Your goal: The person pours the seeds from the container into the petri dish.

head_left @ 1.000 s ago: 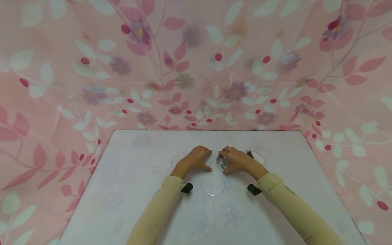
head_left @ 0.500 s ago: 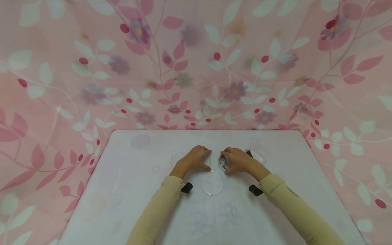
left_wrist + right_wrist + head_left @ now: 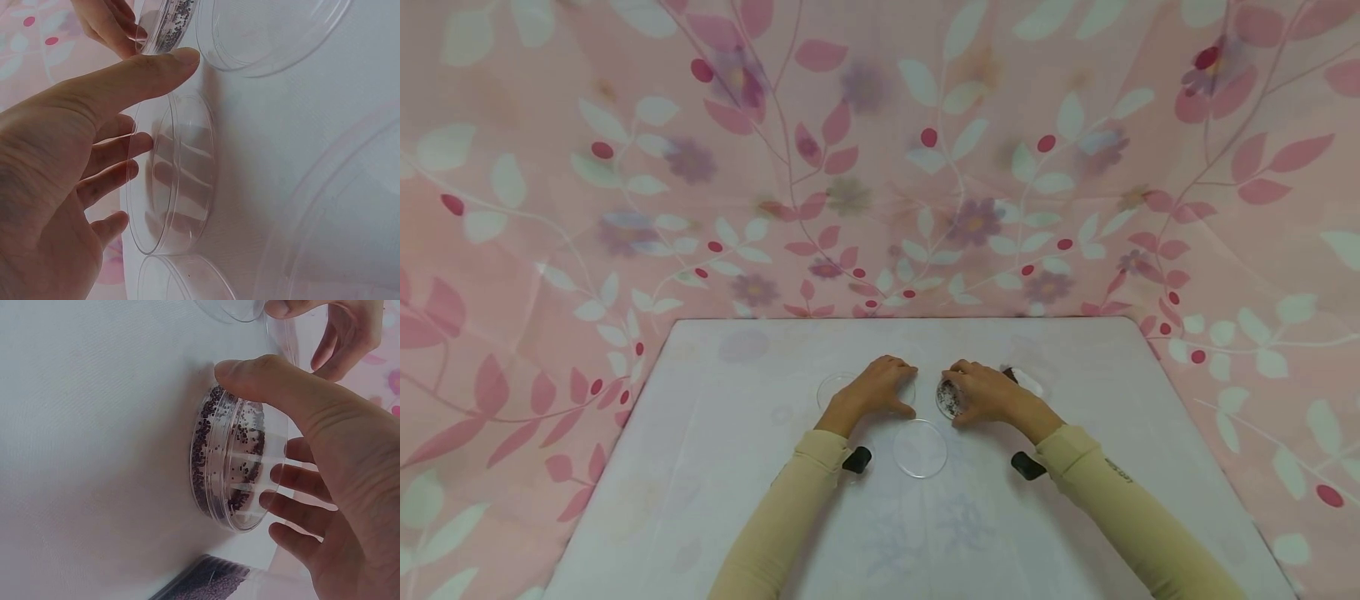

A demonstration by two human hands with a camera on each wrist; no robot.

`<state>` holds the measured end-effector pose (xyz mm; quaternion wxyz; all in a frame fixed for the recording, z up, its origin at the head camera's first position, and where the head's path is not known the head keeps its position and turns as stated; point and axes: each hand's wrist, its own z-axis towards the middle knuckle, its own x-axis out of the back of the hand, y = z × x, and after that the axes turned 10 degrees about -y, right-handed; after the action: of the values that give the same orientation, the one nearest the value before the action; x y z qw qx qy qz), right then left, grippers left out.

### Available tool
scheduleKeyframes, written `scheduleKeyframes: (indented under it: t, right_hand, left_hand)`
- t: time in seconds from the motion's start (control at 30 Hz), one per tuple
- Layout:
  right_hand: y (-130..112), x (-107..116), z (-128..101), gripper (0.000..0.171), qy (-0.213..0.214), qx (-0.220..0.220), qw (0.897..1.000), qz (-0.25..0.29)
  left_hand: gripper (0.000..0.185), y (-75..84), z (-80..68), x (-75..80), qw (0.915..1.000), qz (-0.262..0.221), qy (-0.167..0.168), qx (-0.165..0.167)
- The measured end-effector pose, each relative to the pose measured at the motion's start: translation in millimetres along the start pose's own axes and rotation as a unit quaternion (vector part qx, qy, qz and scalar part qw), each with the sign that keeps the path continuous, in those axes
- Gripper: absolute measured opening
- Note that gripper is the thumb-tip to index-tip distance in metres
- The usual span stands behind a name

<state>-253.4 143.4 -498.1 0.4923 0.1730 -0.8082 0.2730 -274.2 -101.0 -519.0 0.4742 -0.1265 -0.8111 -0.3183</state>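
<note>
My left hand (image 3: 876,390) grips a clear petri dish (image 3: 181,187), thumb at one side of its rim and fingers round the far side. No contents show inside it. My right hand (image 3: 988,392) holds a covered petri dish with dark granules (image 3: 219,456), thumb and fingers spread round its edge; the granules lie scattered and gathered along the rim. Both dishes are on the white table. Nearer to me, between the two forearms, lies another clear round dish (image 3: 921,448). One more clear dish (image 3: 831,392) is partly hidden behind my left wrist.
A clear container with dark granules at one end (image 3: 1024,382) lies right of my right hand. Black wrist devices (image 3: 857,460) show under both forearms. The white tabletop (image 3: 760,358) ends at a pink floral cloth (image 3: 880,167).
My right hand and the dish with granules have shifted slightly to the right, away from the left hand. The left hand stays in place.
</note>
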Motion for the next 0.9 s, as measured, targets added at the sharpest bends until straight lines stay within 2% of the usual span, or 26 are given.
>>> scheduleKeyframes:
  t: [0.33, 0.6, 0.73, 0.9]
  right_hand:
    - [-0.9, 0.6, -2.1, 0.088, -0.006, -0.002, 1.000, -0.016]
    - [-5.2, 6.4, -9.7, 0.085, 0.006, -0.009, 1.000, -0.016]
    - [-5.9, 13.0, -20.2, 0.080, 0.047, -0.011, 0.999, 0.010]
    - [3.2, 22.6, -37.6, 0.078, 0.135, 0.007, 0.990, 0.025]
  left_hand:
    - [0.078, 1.5, 0.9, -1.5, 1.0000, 0.008, 0.002, -0.005]
    - [0.079, 0.5, -2.5, -2.2, 0.9999, -0.012, 0.006, -0.002]
    - [0.084, -5.6, -8.6, -5.0, 0.9995, -0.028, 0.014, -0.002]
    - [0.094, -17.0, -18.7, -7.1, 0.9990, -0.035, 0.024, 0.014]
